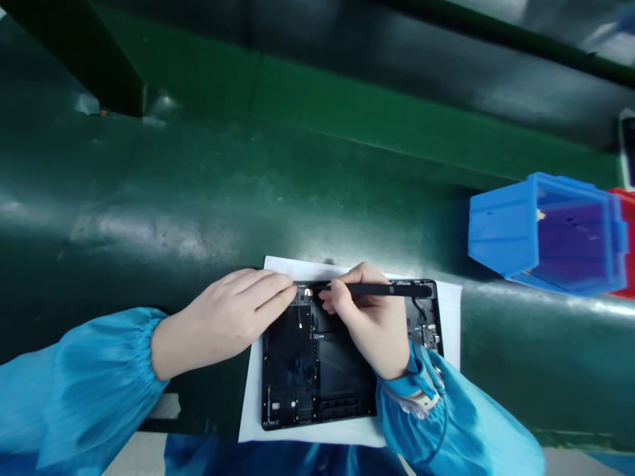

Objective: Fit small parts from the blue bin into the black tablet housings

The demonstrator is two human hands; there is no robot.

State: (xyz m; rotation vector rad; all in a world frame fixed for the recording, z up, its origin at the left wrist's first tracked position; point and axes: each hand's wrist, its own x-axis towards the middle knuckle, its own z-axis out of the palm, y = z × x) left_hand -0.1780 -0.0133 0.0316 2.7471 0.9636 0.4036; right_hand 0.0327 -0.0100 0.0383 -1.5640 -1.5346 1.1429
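Note:
An opened black tablet body (307, 370) lies inner side up on a white sheet (449, 311) on the green bench. My left hand (223, 317) rests at the tablet's top left corner, fingers stretched flat and together, tips touching the upper edge. My right hand (370, 317) is closed around a thin black pen-like tool (391, 289), held level along the tablet's top edge. The tool's tip points left to a small copper-coloured part (308, 291) by my left fingertips. Both arms wear blue sleeves.
A blue plastic bin (546, 231) stands at the right, a red bin (628, 218) just behind it. A raised green ledge (397, 125) runs across the back of the bench. A dark green post (84, 53) stands at the far left.

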